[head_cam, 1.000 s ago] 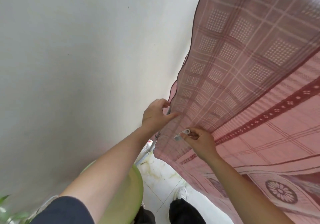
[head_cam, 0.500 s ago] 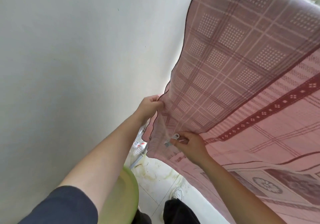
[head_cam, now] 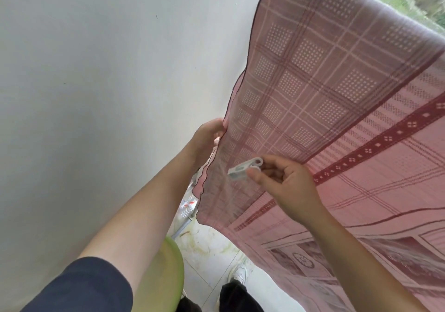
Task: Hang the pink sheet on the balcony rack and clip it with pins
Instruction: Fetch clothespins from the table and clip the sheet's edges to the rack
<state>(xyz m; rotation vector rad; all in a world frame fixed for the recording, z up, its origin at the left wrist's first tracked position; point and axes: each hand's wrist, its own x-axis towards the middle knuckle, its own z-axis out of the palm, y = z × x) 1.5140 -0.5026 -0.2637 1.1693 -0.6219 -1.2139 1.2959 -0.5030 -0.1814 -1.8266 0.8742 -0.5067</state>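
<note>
White wall fills the view to the left of the pink sheet, which hangs draped from above; whatever carries it is hidden under the cloth. We grip the sheet's left hem with the left hand, fingers curled round the edge. The right hand, in front of the sheet just below that grip, pinches a white pin between thumb and curled fingers; we cannot tell whether its jaws stand apart.

To do this step well, in our judgement:
- Hold the hem taut.
- Squeeze the pin fully open.
- Seat it over the cloth where the support runs, then release.

Below the sheet are a green basin and the tiled floor. No brand or writing is legible; a red-marked item under the hem is too small to read.
</note>
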